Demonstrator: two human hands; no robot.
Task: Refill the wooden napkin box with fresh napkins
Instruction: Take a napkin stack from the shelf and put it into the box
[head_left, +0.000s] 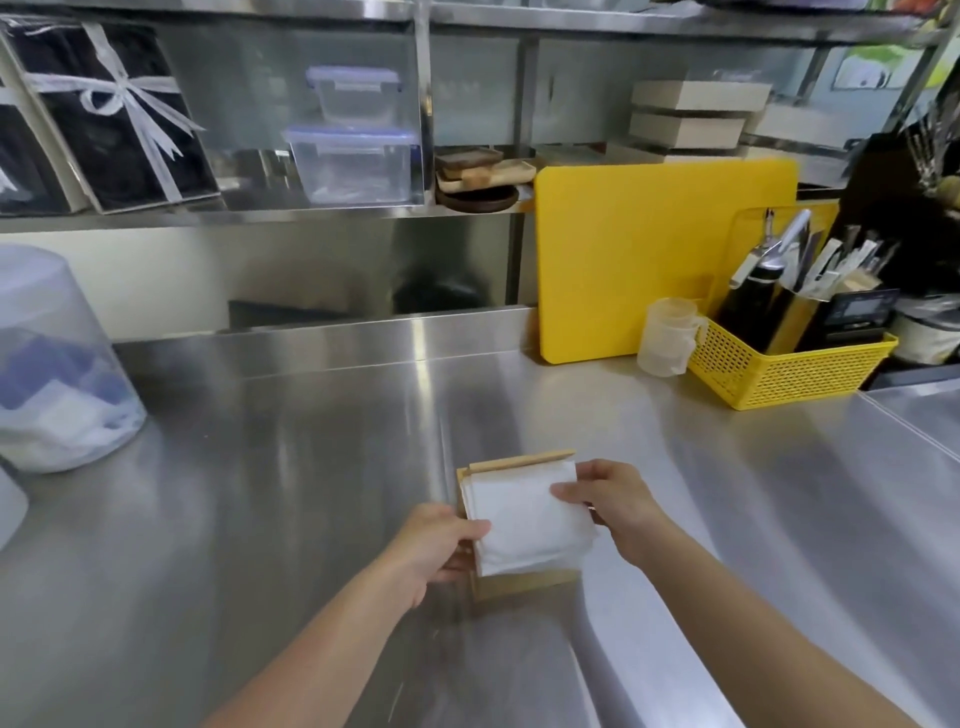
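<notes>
A small wooden napkin box (519, 579) stands on the steel counter in the lower middle of the head view. A stack of white napkins (519, 519) lies in its top, tilted, with the near edge raised above the box. My left hand (436, 545) grips the stack's near left corner and the box side. My right hand (608, 506) pinches the stack's right edge with thumb on top. A thin wooden bar (519, 461) runs along the box's far rim.
A yellow cutting board (639, 249) leans against the back wall. A yellow basket (779, 371) with utensils and a clear measuring cup (667, 338) stand at the right. A clear plastic bag of paper goods (52, 374) sits at the left. Shelves above hold containers.
</notes>
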